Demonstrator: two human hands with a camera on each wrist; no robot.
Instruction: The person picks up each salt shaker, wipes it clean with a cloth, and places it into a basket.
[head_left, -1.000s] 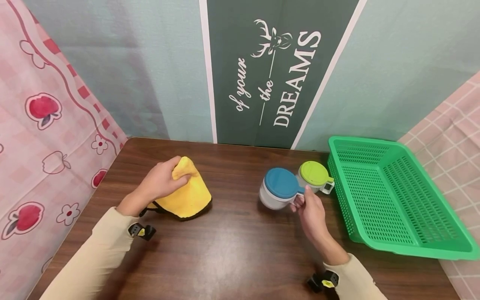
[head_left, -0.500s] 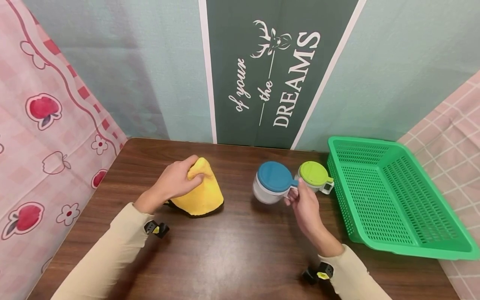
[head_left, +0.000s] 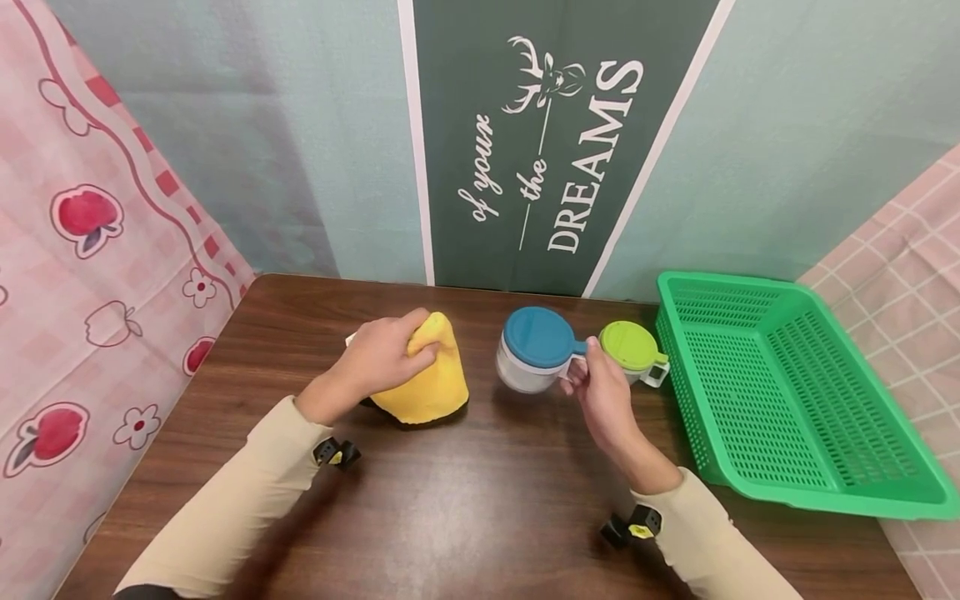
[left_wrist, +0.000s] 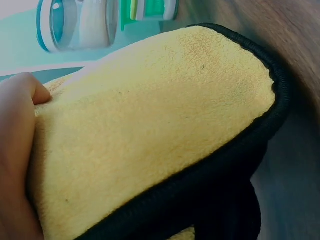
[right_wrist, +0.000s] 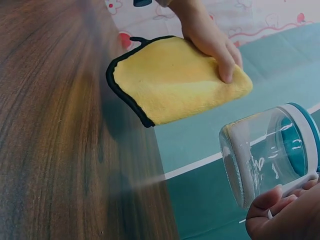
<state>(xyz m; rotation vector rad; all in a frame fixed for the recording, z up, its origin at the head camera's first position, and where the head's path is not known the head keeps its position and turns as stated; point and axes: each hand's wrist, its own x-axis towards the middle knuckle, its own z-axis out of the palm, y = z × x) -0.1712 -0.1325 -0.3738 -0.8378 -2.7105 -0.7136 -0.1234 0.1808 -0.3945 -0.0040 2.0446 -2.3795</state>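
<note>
My left hand (head_left: 375, 358) pinches the top of a yellow cloth (head_left: 423, 387) with a black edge, which hangs down towards the table. In the left wrist view the cloth (left_wrist: 150, 125) fills most of the picture. The fingers of my right hand (head_left: 609, 404) grip the white handle of a clear glass seasoning jar (head_left: 525, 373) with a blue lid. The right wrist view shows this jar (right_wrist: 265, 155) raised off the table, some pale contents at its bottom. Cloth and jar are a short gap apart. Just right of it stands a second jar (head_left: 628, 346) with a lime-green lid.
A green plastic basket (head_left: 825, 497) with slotted walls stands at the right, beside the green-lidded jar. Behind the brown wooden table (head_left: 465, 517) hangs a teal and dark green backdrop (head_left: 480, 267). A pink apple-print cloth (head_left: 135, 333) covers the left side.
My left hand has moved right with the yellow cloth. My right hand has carried the blue-lidded jar left and farther back, so the two are closer together. The green-lidded jar and basket stay put.
</note>
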